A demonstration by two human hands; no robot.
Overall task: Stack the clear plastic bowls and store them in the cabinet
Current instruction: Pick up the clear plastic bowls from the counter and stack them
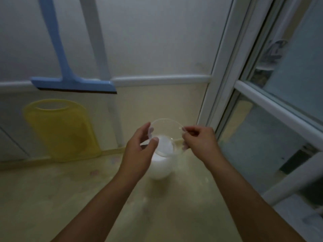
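Clear plastic bowl [165, 135], round, thin-walled: one counted with certainty. You hold it raised above the pale yellow counter [52, 198], toward the counter's back edge, tilted so its open rim faces you. Its see-through wall makes the lower outline hard to trace.

White rounded vessel [160, 169]: one, standing on the counter directly under the raised bowl. Your left hand and the bowl cover its upper part, and blur leaves it unclear whether it is a single piece or several nested ones.

Hands: two, both yours, bare forearms entering from the near edge. Your left hand [139, 151] is narrowly closed on the bowl's left rim, thumb on the near side, fingers curled behind the plastic and seen through it. Your right hand [197, 138] pinches the right rim between thumb and fingertips, its remaining fingers curled under the bowl's wall.

Yellow translucent plastic cutting board [61, 131] with a handle slot: one, upright, leaning against the wall at the counter's back edge, left of the bowl.

Blue plastic squeegee [73, 83] with a dark rubber blade: one, against the wall above the board; its handle is cut off by the top of the frame.

White-framed glass panel [272, 105]: one, along the counter's right edge. What lies behind the glass is dim and blurred, not identifiable.
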